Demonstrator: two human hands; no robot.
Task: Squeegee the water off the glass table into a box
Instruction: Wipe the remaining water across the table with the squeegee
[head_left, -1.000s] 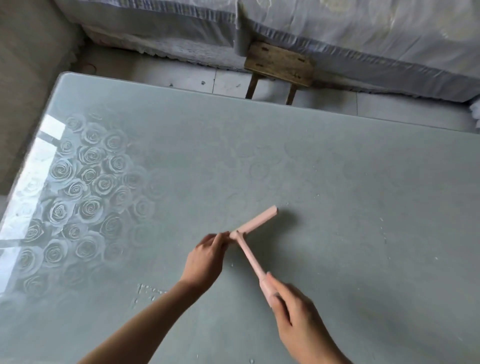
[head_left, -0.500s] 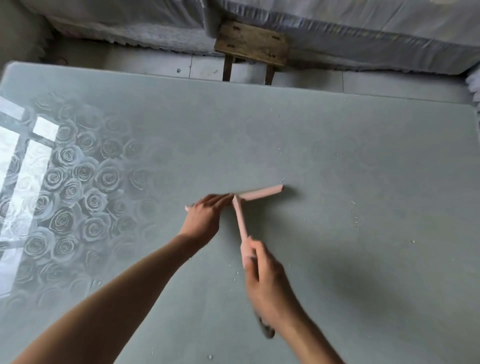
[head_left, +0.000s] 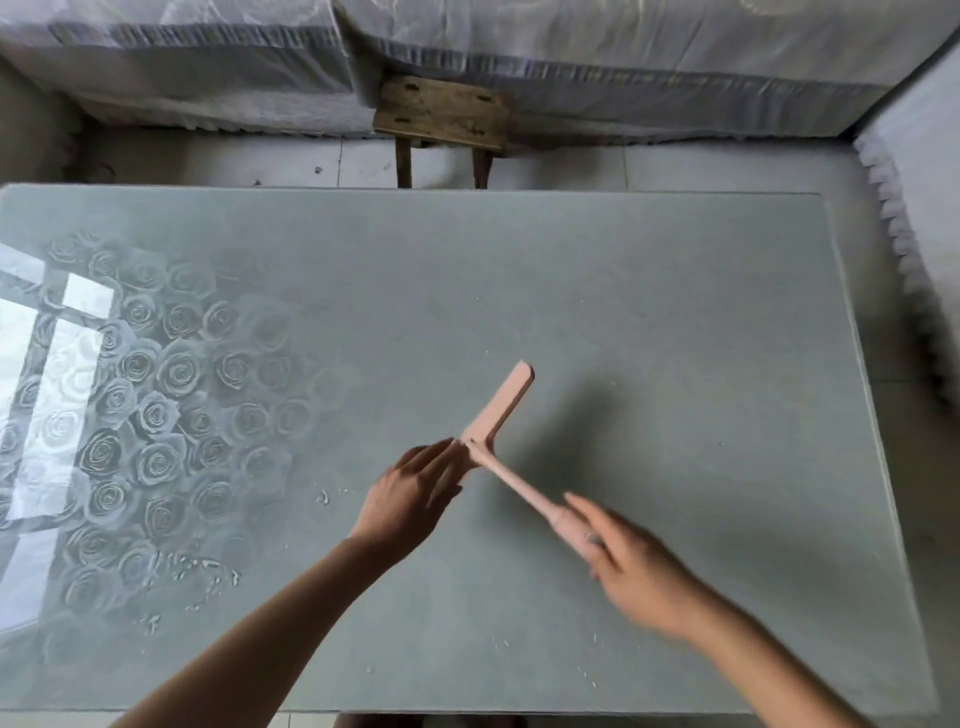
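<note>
My pink squeegee (head_left: 498, 415) is near the middle of the glass table (head_left: 675, 291). Its blade tip points to about 1 o'clock and its handle runs down toward 4 o'clock. My right hand (head_left: 639, 566) is curled round the end of the handle, with my pointer finger laid along it. My left hand (head_left: 410, 499) has straight fingers resting on the near half of the blade, so that half is hidden. I think the squeegee is light and stiff, so the handle is the best place to hold it. Wet glass is slippery, so I should press down gently. Little water drops (head_left: 192, 566) sit at about 8 o'clock. I cannot see the box.
</note>
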